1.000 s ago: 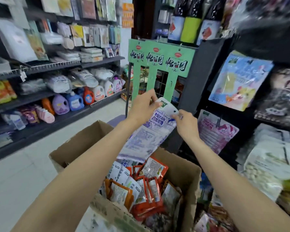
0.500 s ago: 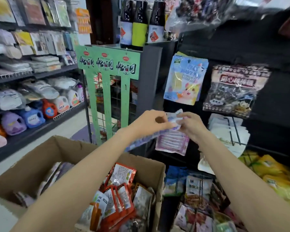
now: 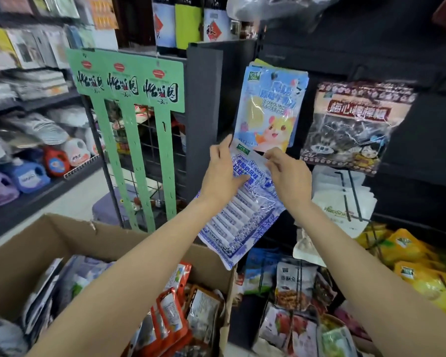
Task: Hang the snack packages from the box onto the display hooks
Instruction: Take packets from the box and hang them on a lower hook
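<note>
Change — blue-and-white patterned plastic snack package (image 3: 238, 202) raised from brown cardboard box (image 3: 36, 243) to rack's left edge | left hand (image 3: 223, 173), right hand (image 3: 289, 176) pinching its top | hook hidden — hanging imminent

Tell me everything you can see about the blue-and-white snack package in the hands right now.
The blue-and-white package is a flat, glossy plastic pouch with a patterned border, blue characters near the top and a clear window showing a row of white sticks. It hangs tilted, its lower corner over the cardboard box. The left hand and right hand grip its top, just under the hamster package.
</note>
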Demonstrator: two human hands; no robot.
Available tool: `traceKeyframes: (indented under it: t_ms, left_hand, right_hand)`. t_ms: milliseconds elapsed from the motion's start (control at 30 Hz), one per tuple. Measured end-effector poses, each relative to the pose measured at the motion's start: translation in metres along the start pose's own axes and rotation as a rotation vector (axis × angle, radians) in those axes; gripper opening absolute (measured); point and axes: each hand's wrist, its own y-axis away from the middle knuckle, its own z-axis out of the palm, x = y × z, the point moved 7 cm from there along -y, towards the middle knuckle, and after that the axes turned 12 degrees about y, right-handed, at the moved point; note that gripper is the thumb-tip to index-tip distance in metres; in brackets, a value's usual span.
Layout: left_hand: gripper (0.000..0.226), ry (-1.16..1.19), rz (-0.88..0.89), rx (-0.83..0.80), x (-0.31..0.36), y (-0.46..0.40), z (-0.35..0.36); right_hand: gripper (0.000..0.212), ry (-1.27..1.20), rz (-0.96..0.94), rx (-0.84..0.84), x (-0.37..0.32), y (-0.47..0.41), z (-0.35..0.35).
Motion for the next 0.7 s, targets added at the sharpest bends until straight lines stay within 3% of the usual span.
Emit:
traceKeyframes:
  t_ms: [67,167,233,467,700]
  left_hand:
    - [0.089,-0.009,0.029,0.049,0.012,-0.008,-0.006]
    - [0.045,-0.057,0.107,0.098,0.027,-0.02,-0.019]
    - [0.031,-0.074,0.142,0.132,0.033,-0.026,-0.031]
    - [0.04,-0.003,0.172,0.268,0.032,-0.022,-0.052]
    - [0.042,-0.228,-0.007,0.132,0.001,-0.014,-0.038]
  right_hand:
    - [0.014,-0.011,-0.029,0.028,-0.002,-0.008,-0.007]
    - [0.014,-0.054,-0.094,0.096,-0.011,-0.016,-0.019]
    - [0.012,-0.064,-0.139,0.139,-0.016,-0.019,-0.025]
    - [0.018,0.092,-0.142,0.07,-0.024,-0.034,-0.036]
    - [0.015,0.149,-0.045,-0.248,-0.008,-0.02,0.005]
